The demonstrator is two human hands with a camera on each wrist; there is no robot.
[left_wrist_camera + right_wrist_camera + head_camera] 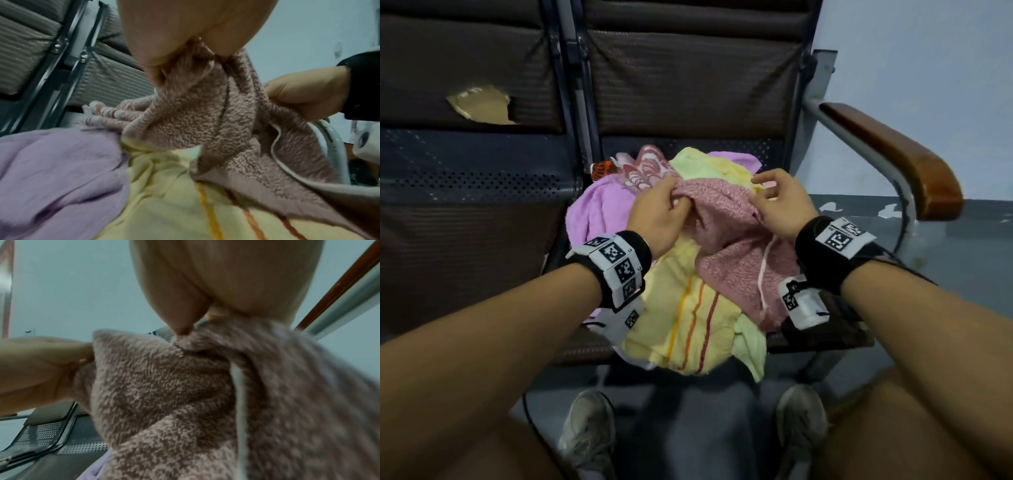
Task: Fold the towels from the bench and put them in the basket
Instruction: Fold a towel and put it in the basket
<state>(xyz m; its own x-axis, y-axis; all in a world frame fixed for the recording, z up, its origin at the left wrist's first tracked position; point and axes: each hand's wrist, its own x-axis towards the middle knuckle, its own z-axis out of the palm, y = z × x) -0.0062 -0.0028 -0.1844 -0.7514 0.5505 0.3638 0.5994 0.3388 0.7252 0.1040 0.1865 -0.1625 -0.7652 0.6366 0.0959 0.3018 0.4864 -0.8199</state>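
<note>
A heap of towels lies on the bench seat. On top is a fuzzy pink towel with a pale hem. My left hand grips a bunched part of it at the left. My right hand pinches its edge at the right. Under it lie a yellow striped towel, a lilac towel and a pink patterned cloth. No basket is in view.
The bench has dark padded backrests, one with a torn patch, and a perforated metal seat to the left. A wooden armrest on a metal frame stands at the right. My shoes are on the grey floor below.
</note>
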